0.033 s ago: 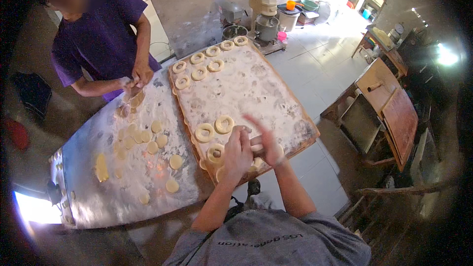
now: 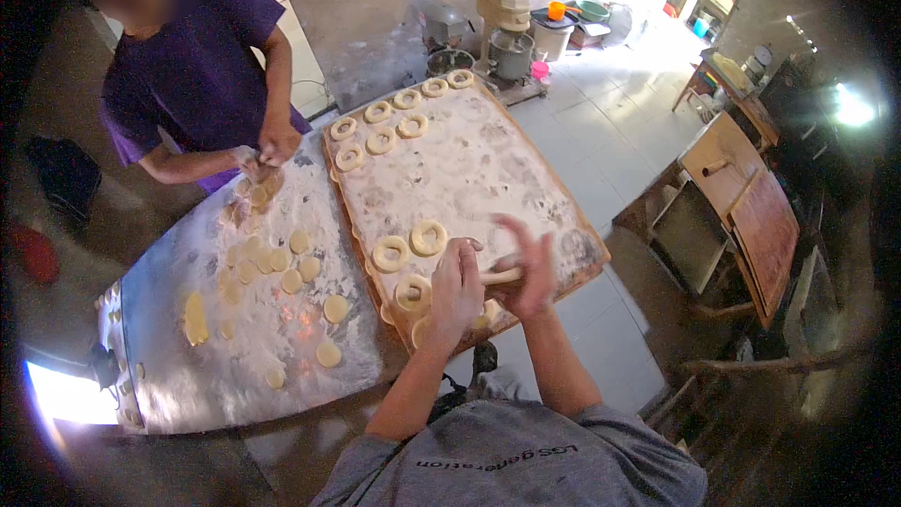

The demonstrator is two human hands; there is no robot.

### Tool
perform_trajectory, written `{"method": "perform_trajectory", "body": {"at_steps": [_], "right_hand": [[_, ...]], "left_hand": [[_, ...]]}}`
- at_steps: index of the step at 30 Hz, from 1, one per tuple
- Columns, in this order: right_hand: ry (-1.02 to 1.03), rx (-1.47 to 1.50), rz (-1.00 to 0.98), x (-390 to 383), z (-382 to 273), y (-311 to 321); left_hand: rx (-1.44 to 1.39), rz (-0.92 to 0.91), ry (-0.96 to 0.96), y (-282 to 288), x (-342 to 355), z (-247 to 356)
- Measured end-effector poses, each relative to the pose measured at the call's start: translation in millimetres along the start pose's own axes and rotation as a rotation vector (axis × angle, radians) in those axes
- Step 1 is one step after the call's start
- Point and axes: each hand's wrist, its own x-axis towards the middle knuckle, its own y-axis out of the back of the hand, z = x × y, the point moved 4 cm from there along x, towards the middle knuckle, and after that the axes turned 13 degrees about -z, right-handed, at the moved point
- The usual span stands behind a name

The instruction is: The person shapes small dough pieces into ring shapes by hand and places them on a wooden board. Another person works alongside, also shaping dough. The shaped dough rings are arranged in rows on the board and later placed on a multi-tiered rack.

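Over the near edge of the floured board (image 2: 488,169), a pale piece of dough (image 2: 500,276) spans the gap between my two hands. My left hand (image 2: 457,291) is closed on its left end, fingers pressed together and upright. The other end lies against my right hand (image 2: 527,274), whose fingers are curled round, somewhat apart and blurred by motion. Beside my left hand rest several dough rings, among them one ring (image 2: 429,237) and another (image 2: 390,253). A further ring (image 2: 413,292) lies partly behind the left hand. More rings (image 2: 381,140) line the board's far end.
A metal table (image 2: 216,394) to the left carries flat dough rounds (image 2: 336,308) and a yellow dough scrap (image 2: 195,319). Across it a co-worker in a purple shirt (image 2: 202,56) handles dough. Mixers (image 2: 507,28) stand behind the board; a wooden stand (image 2: 723,169) is at right.
My right hand has turned and its fingers have curled, baring more of the dough between my hands. The co-worker's hands have shifted slightly.
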Motion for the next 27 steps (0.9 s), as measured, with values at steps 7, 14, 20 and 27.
{"method": "perform_trajectory", "body": {"at_steps": [7,14,20,27], "right_hand": [[-0.186,-0.718,0.034,27,-10,66],[-0.555,-1.544,0.247,58,-7,140],[-0.615,-1.715,0.168,52,13,110],[-0.126,-1.812,0.102,32,25,66]], "left_hand": [[-0.048,-0.091,0.089,-33,39,16],[0.550,-0.100,0.209,-29,106,-33],[0.751,-0.300,0.068,-34,85,-51],[0.531,-0.331,0.167,26,37,-32]]}}
